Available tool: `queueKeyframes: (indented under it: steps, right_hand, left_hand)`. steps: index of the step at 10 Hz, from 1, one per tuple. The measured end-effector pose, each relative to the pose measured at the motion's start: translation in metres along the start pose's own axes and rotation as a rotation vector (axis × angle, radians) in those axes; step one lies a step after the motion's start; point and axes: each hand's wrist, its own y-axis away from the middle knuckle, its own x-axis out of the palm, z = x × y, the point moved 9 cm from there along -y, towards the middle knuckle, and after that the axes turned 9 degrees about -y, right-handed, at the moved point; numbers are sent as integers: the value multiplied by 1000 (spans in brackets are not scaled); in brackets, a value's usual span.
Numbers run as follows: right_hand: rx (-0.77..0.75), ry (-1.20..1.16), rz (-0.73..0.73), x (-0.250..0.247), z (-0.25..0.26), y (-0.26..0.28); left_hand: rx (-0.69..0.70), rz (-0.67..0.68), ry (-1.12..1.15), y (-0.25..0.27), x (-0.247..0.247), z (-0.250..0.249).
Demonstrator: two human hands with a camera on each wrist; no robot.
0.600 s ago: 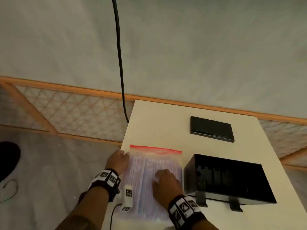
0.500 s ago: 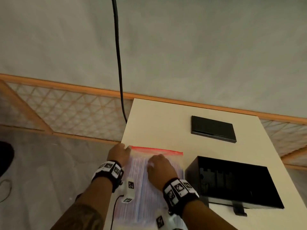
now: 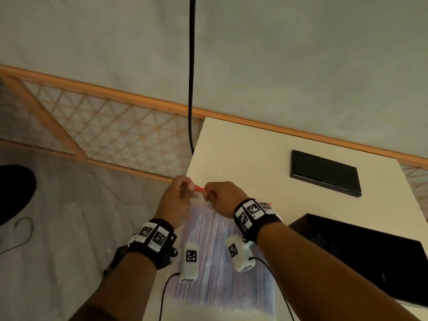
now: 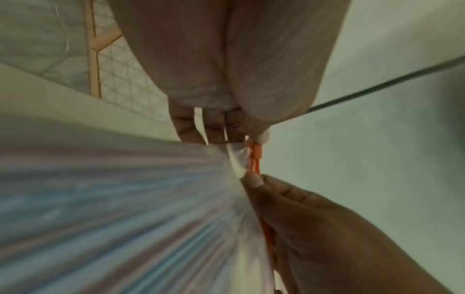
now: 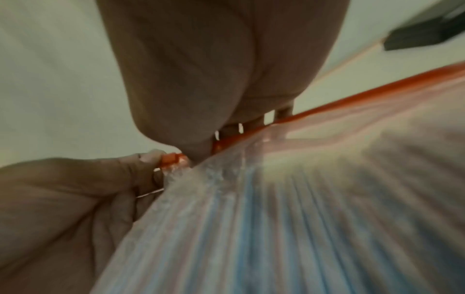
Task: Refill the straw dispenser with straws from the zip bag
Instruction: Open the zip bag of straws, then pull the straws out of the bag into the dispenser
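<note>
Zip bag red seal pinched by left hand and right hand, straws blurred, seemingly inside

A cream table carries the black straw dispenser and a flat black lid.

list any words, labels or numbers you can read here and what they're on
No readable words or numbers in any view.
Wrist bands: black-and-white square marker patterns, no letters.
White camera pods: the same kind of marker, no text.
Zip bag: no print visible; blurred.
Black dispenser: a small pale mark, too small to read.
</note>
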Motion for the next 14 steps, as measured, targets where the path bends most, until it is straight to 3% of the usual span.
queueKeyframes:
  steps: [1, 2, 3, 4, 5, 7, 8, 9, 10, 11, 12, 13, 14]
  right_hand:
    - [-193, 66, -69, -18, 45, 29]
    - [-396, 163, -109, -36, 85, 71]
    - [-553, 227, -91, -61, 91, 120]
    - [-546, 290, -105, -100, 60, 168]
    - [-558, 289, -150, -120, 41, 216]
    - [-443, -103, -484, -114, 10, 279]
    - [-225, -500, -406, -77, -14, 279]
    - [-114, -647, -310, -35, -17, 270]
    - [-112, -777, -429, -25, -23, 265]
    - [-119, -966, -421, -12, -27, 262]
    - [-23, -925, -273, 23, -30, 255]
    - [86, -993, -186, 53, -31, 249]
    - [-96, -895, -199, 54, -11, 249]
  left_hand:
    - [54, -20, 125, 32, -16, -23]
    - [165, -138, 201, 73, -40, -54]
    - [276, -260, 205, 120, -71, -77]
    - [242, -316, 355, 157, -99, -69]
    - [249, -263, 386, 180, -97, -65]
    - [187, -196, 603, 197, -80, -61]
    - [194, -160, 661, 201, -71, -61]
    - [204, -127, 670, 202, -65, -53]
    - [69, -64, 571, 199, -58, -22]
    - [-64, 139, 74, 214, -39, -16]
    - [-59, 219, -253, 235, -10, -24]
    - [-133, 315, 16, 242, 24, -2]
    - [-180, 360, 192, 252, 36, 8]
